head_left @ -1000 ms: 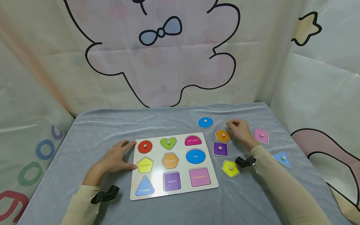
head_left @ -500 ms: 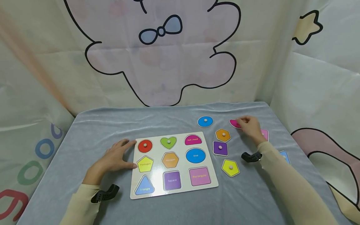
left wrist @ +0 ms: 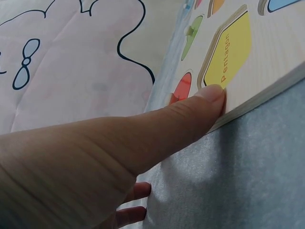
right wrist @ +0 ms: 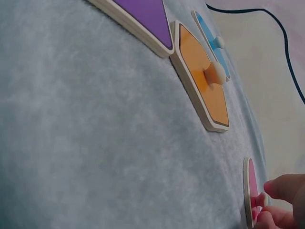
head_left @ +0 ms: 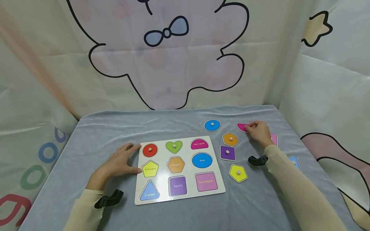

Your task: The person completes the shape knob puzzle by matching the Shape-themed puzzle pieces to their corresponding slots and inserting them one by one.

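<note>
My left hand (head_left: 117, 162) rests at the left side of a white wooden shape puzzle board (head_left: 162, 150). In the left wrist view its thumb (left wrist: 209, 95) presses on the edge beside the yellow pentagon slot (left wrist: 233, 52), fingers extended. Beyond the board on the right, my right hand (head_left: 259, 133) pinches the small knob of a pink half-round puzzle piece (head_left: 241, 127). That piece (right wrist: 252, 176) lies on the cloth, partly covered by the fingertips. The red circle (head_left: 150, 150) and green heart (head_left: 174, 147) sit in the board; the half-round slot (head_left: 199, 144) shows its printed label.
Right of the board lie knobbed pieces: a blue oval (head_left: 212, 125), orange hexagon (head_left: 230, 139), purple square (head_left: 227, 153) and yellow pentagon (head_left: 238, 173). A pink rectangle (head_left: 274, 139) and blue triangle (head_left: 295, 162) are partly behind the right arm. Grey cloth (head_left: 179, 218) covers the table.
My right hand has shifted right and now pinches the half-round piece's knob; the piece, hidden by the hand at first, shows. The left hand and board keep their place.
</note>
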The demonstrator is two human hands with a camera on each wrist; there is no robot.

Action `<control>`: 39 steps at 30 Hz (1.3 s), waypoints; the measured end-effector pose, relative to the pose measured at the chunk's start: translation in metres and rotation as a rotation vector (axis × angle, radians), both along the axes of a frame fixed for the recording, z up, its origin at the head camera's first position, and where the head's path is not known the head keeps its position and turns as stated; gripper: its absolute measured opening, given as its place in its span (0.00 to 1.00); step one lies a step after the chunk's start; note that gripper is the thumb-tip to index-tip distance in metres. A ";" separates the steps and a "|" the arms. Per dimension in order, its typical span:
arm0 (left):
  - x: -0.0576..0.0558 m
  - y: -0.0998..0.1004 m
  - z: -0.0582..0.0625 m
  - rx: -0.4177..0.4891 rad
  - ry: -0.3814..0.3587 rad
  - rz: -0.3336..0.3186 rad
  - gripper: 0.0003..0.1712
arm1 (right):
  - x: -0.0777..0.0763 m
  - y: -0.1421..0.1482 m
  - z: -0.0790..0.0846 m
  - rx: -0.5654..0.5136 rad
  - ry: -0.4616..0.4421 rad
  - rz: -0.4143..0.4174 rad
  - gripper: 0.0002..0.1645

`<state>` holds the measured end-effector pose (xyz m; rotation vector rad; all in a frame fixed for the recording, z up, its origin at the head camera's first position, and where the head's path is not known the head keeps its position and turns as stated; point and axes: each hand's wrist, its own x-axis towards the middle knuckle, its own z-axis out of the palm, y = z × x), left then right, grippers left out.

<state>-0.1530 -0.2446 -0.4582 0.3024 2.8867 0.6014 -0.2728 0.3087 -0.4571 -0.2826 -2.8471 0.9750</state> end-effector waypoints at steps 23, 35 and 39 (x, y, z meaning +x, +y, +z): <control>-0.001 -0.001 0.008 -0.003 -0.013 -0.007 0.58 | -0.003 -0.004 0.006 0.078 -0.060 -0.086 0.22; -0.001 -0.001 0.009 -0.003 -0.025 -0.001 0.59 | -0.002 -0.005 0.009 0.086 -0.057 -0.100 0.21; 0.000 -0.001 0.011 -0.002 -0.023 0.000 0.59 | -0.003 -0.002 0.009 0.091 -0.051 -0.096 0.21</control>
